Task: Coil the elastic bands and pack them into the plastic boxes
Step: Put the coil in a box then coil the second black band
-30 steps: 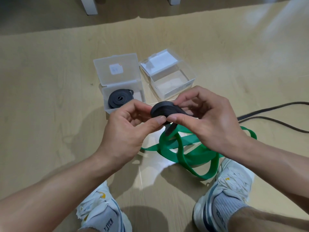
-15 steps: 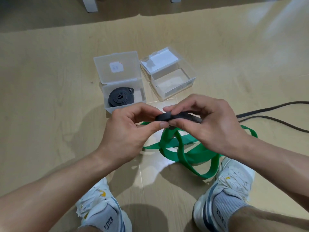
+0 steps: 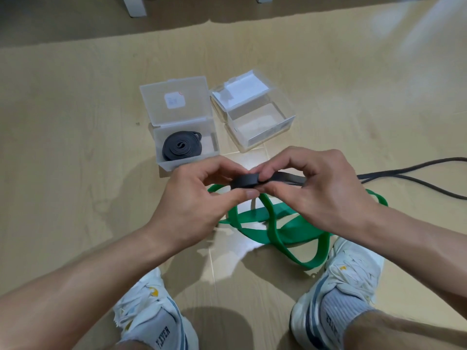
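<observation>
Coiling black band (image 3: pixel 244 182) mid-air above green band (image 3: pixel 278 223), left hand (image 3: pixel 194 205) and right hand (image 3: pixel 321 190) fingers pinching the roll; next: wind the tail in, drop into empty box (image 3: pixel 260 122).

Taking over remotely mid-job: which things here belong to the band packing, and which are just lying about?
Job:
black band, being coiled by left hand and right hand
green band, loose on floor
left box, holding a coiled band
right box, open

Lying about:
black cable

Green band (image 3: pixel 275 223) and cable (image 3: pixel 404 178) clutter floor (image 3: pixel 75 147) near boxes (image 3: pixel 260 122).
</observation>
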Action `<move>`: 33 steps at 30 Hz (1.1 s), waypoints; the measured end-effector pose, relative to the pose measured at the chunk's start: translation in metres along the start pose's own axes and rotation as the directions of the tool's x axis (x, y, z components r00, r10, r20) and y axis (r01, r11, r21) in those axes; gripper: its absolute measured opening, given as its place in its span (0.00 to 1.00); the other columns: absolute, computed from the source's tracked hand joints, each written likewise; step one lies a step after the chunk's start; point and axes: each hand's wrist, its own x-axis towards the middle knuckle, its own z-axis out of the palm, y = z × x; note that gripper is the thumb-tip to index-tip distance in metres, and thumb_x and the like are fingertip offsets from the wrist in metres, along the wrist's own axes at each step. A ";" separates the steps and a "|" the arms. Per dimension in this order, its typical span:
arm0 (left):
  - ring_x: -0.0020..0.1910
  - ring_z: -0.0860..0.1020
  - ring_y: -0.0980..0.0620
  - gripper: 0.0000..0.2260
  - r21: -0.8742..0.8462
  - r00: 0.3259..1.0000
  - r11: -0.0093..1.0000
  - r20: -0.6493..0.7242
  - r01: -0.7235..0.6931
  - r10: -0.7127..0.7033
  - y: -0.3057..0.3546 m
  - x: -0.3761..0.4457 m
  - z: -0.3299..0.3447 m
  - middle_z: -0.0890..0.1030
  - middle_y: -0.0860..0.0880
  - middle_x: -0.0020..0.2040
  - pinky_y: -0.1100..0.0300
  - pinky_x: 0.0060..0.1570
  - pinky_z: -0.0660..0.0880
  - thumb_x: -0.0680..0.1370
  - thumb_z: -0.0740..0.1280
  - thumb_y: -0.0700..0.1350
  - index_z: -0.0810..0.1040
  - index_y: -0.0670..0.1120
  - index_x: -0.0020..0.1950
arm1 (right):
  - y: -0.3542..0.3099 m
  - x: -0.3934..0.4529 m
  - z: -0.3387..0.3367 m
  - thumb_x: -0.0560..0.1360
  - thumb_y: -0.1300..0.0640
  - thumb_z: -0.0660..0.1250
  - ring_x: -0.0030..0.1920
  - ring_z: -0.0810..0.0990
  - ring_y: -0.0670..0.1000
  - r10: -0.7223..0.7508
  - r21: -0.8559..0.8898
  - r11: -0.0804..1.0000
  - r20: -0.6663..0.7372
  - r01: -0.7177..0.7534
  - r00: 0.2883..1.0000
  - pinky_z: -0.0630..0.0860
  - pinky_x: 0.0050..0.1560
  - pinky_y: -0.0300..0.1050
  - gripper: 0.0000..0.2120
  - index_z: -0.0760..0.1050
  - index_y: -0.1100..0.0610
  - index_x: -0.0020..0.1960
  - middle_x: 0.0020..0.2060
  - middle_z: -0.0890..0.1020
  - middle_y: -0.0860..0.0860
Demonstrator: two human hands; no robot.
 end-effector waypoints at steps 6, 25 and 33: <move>0.46 0.86 0.43 0.09 -0.312 0.993 0.943 0.000 0.113 -0.119 -0.003 -0.003 0.000 0.88 0.43 0.44 0.44 0.55 0.83 0.65 0.81 0.45 0.85 0.51 0.41 | 0.000 0.006 0.000 0.69 0.66 0.77 0.48 0.87 0.52 0.081 0.340 0.936 0.044 -0.091 0.996 0.83 0.54 0.53 0.10 0.85 0.54 0.47 0.45 0.88 0.51; 0.39 0.86 0.58 0.08 0.076 0.996 0.997 0.089 0.019 -0.026 0.001 -0.004 -0.002 0.87 0.56 0.42 0.65 0.42 0.82 0.68 0.81 0.39 0.86 0.50 0.43 | 0.007 0.001 -0.005 0.71 0.61 0.77 0.45 0.85 0.44 -0.169 -0.167 0.967 0.157 0.195 0.973 0.81 0.44 0.41 0.15 0.72 0.51 0.48 0.42 0.85 0.47; 0.46 0.86 0.54 0.05 -0.064 0.999 0.998 -0.032 0.030 -0.032 -0.004 -0.005 -0.006 0.88 0.54 0.42 0.53 0.51 0.83 0.70 0.77 0.47 0.86 0.54 0.45 | 0.008 0.003 -0.005 0.68 0.60 0.80 0.50 0.87 0.49 -0.019 0.152 0.988 0.001 0.018 1.000 0.81 0.57 0.52 0.13 0.76 0.52 0.42 0.45 0.88 0.47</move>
